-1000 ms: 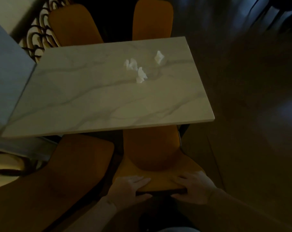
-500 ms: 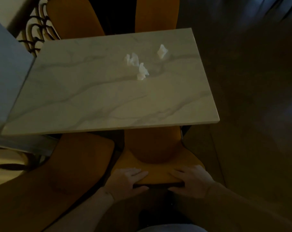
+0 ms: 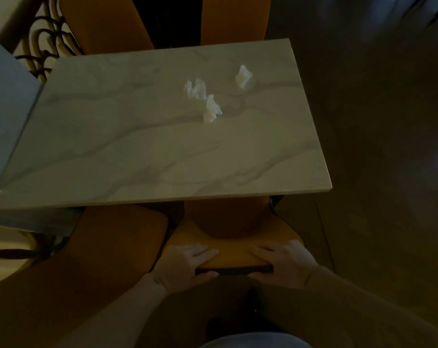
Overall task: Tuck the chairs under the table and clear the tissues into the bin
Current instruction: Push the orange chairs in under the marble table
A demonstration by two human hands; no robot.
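An orange chair (image 3: 234,237) stands in front of me at the near right of the marble table (image 3: 137,156), its seat partly under the tabletop. My left hand (image 3: 185,263) and my right hand (image 3: 284,263) both grip the top of its backrest. Three crumpled white tissues lie on the far right part of the table: one tissue (image 3: 243,76) near the right edge, a second tissue (image 3: 196,87) to its left, a third tissue (image 3: 211,109) nearer me. No bin is in view.
A second orange chair (image 3: 92,259) stands out from the table at the near left. Two more orange chairs (image 3: 107,23) (image 3: 234,20) stand at the far side. A grey surface (image 3: 4,106) adjoins the table's left. Dark wooden floor (image 3: 376,146) lies to the right.
The chair has slid a little further under the table with both hands on its backrest. The table looks nearer and the tissues lower in view.
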